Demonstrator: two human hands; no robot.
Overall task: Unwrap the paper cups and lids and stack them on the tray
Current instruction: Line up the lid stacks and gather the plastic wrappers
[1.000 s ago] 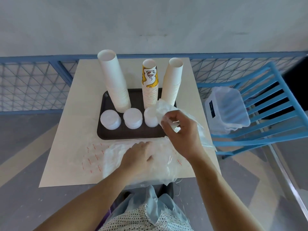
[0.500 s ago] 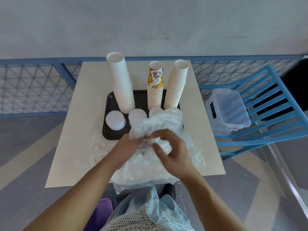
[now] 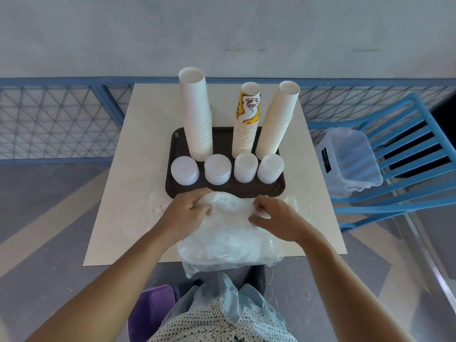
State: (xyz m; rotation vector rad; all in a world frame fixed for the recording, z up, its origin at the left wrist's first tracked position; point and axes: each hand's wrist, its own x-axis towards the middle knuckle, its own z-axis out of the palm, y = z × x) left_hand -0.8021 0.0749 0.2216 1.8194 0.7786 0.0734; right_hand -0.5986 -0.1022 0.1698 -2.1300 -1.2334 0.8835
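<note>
Cups [image 3: 197, 114] stand in three tall stacks along the far side of the tray [image 3: 281, 187], mouths up and long axis vertical. They seem to lean apart, though that is probably the wide lens. The lids [image 3: 218, 169] sit in four short upright stacks in a row just before them, on the tray's near side. The order makes sense: tall stacks at the back keep the low ones in reach and out of an arm's way. The tray lies with its long side across the middle of the desk [image 3: 138, 169].

Just short of the tray, at the desk's near edge, lies the wrap [image 3: 227, 240], a crumpled mass of clear film with one tail hanging over the edge toward the person. The left hand [image 3: 187, 213] grips its far left part, fingers [image 3: 197, 206] curled into the film. The right hand [image 3: 276, 218] pinches the far right, thumb and fingers clamped on a fold. Holding it at opposite sides suggests gathering the film into a bundle. I cannot tell through the plastic whether it holds anything. The bundle is roughly round, with no clear long axis.
</note>
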